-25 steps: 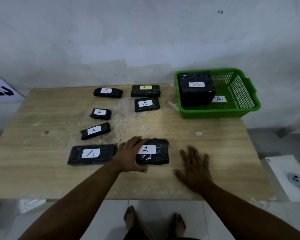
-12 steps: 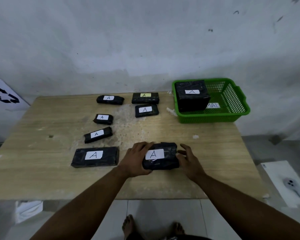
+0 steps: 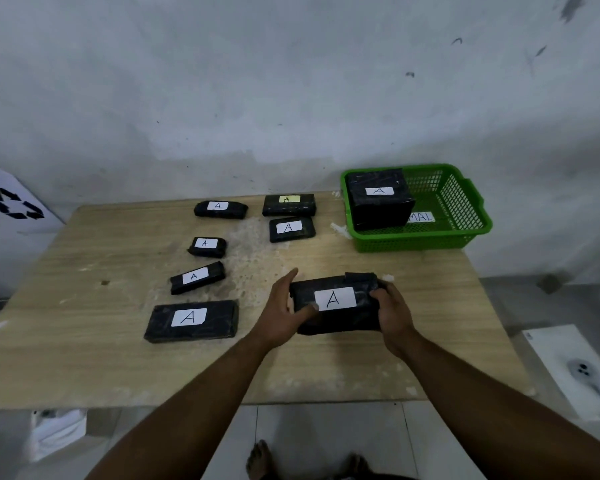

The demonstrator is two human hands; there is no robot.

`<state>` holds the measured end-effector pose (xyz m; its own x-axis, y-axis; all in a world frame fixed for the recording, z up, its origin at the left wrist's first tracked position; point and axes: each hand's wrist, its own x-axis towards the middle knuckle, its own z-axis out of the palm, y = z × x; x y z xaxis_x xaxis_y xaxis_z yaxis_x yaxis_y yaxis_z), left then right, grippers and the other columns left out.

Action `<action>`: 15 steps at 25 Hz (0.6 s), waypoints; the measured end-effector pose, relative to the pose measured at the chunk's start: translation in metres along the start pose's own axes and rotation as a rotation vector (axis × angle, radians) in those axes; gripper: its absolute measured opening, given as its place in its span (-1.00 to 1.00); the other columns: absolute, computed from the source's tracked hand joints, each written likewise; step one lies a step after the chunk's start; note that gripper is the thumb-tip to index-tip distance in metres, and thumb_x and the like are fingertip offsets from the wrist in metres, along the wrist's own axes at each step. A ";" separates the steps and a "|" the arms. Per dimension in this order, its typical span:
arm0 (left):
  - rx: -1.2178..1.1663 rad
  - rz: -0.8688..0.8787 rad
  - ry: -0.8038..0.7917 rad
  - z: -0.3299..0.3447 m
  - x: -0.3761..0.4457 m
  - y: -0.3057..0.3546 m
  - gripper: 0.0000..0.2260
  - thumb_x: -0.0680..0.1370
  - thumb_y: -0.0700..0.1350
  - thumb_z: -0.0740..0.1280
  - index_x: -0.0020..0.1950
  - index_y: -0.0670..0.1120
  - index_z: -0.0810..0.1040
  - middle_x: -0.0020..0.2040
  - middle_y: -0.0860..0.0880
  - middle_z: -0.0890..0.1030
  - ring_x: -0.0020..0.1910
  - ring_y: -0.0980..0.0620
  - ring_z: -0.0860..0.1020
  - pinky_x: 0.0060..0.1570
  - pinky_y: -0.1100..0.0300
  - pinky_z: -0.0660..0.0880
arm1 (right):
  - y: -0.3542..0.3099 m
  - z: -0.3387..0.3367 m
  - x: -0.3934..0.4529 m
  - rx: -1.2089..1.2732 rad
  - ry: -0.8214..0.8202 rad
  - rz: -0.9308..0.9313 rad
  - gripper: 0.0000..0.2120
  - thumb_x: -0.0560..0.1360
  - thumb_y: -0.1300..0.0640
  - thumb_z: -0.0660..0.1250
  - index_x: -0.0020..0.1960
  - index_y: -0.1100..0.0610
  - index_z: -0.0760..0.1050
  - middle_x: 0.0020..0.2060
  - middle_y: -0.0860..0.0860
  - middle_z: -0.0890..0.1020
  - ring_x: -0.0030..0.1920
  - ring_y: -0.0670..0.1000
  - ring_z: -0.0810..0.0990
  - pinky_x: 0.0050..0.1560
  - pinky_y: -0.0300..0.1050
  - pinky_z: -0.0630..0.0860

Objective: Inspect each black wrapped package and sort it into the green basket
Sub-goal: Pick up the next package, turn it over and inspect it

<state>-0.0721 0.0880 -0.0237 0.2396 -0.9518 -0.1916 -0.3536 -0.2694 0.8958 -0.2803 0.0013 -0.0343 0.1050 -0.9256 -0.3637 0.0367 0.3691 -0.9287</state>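
Observation:
A black wrapped package (image 3: 336, 318) with a white "A" label is held between both hands over the table's front middle. My left hand (image 3: 283, 311) grips its left end and my right hand (image 3: 392, 311) grips its right end. The green basket (image 3: 458, 233) stands at the table's far right corner, with one large black package (image 3: 380, 200) inside its left half. Several more labelled black packages lie on the table: a wide flat package (image 3: 192, 321) at front left, a slim package (image 3: 197, 277), a small package (image 3: 207, 246), and three packages further back (image 3: 289, 229).
The wooden table (image 3: 84, 341) stands against a white wall. A white paper slip reading "MAL" (image 3: 420, 217) lies in the basket. A white sheet with a recycling sign (image 3: 13, 202) leans at far left. A white box (image 3: 575, 368) lies on the floor at right.
My right hand left the tabletop and took the package's right end. Both hands now hold the package, raised slightly and shifted right of where it lay.

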 end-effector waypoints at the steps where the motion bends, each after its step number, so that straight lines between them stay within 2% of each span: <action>1: -0.202 -0.087 -0.011 0.001 0.000 0.004 -0.35 0.55 -0.10 0.39 0.56 0.08 0.16 0.48 -0.06 0.31 0.39 -0.03 0.37 0.27 0.05 0.47 | -0.001 -0.002 0.001 0.023 0.009 0.016 -0.80 0.56 0.23 0.19 0.07 0.08 0.56 -0.05 0.15 0.62 -0.14 0.10 0.59 -0.10 0.03 0.55; 3: -0.499 -0.226 -0.050 0.002 -0.003 0.014 -0.47 0.59 -0.28 0.27 0.53 0.01 0.26 0.36 -0.12 0.47 0.22 -0.08 0.52 -0.04 0.18 0.58 | -0.003 -0.004 0.002 0.071 0.010 0.079 -0.82 0.55 0.20 0.20 -0.01 0.04 0.57 -0.03 0.17 0.62 -0.10 0.16 0.59 -0.09 0.10 0.55; 6: -0.584 -0.276 -0.019 0.003 -0.004 0.028 -0.58 0.57 -0.35 0.23 0.41 -0.08 0.39 0.16 -0.16 0.59 -0.01 -0.06 0.60 -0.26 0.21 0.57 | -0.009 -0.006 0.000 0.147 -0.035 0.166 -0.84 0.57 0.14 0.23 0.08 0.08 0.56 0.00 0.19 0.63 -0.09 0.20 0.61 -0.20 0.10 0.60; 8: -0.671 -0.299 0.013 0.003 -0.003 0.033 -0.63 0.57 -0.34 0.25 0.36 -0.13 0.43 0.13 -0.18 0.61 -0.06 -0.07 0.62 -0.29 0.19 0.57 | -0.012 -0.007 -0.003 0.223 -0.081 0.183 -0.73 0.57 0.06 0.27 0.23 0.13 0.50 0.05 0.21 0.63 -0.06 0.20 0.63 -0.25 0.07 0.60; 10: -0.769 -0.318 0.053 0.004 -0.001 0.037 -0.63 0.56 -0.33 0.28 0.36 -0.14 0.43 0.17 -0.20 0.61 -0.02 -0.12 0.63 -0.25 0.14 0.59 | -0.015 -0.006 -0.007 0.304 -0.140 0.189 -0.65 0.56 0.06 0.30 0.31 0.14 0.44 0.09 0.20 0.61 -0.02 0.22 0.64 -0.21 0.10 0.61; 13: -0.867 -0.337 0.121 0.016 -0.003 0.043 -0.63 0.56 -0.31 0.31 0.36 -0.14 0.40 0.24 -0.21 0.57 0.09 -0.18 0.61 -0.20 0.09 0.62 | -0.015 0.006 -0.016 0.336 -0.211 0.197 -0.68 0.56 0.17 0.33 0.31 0.08 0.42 0.10 0.17 0.62 0.02 0.25 0.65 -0.10 0.17 0.62; 15: -0.881 -0.335 0.123 0.026 -0.007 0.048 -0.63 0.55 -0.30 0.33 0.34 -0.15 0.39 0.25 -0.20 0.56 0.12 -0.16 0.61 -0.20 0.09 0.62 | -0.015 0.014 -0.019 0.312 -0.203 0.188 -0.71 0.56 0.19 0.33 0.28 0.11 0.47 0.08 0.15 0.64 0.05 0.22 0.64 -0.05 0.16 0.61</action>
<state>-0.1147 0.0781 0.0101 0.3161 -0.8094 -0.4949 0.5476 -0.2704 0.7918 -0.2686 0.0141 -0.0122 0.3312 -0.8155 -0.4746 0.2939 0.5671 -0.7694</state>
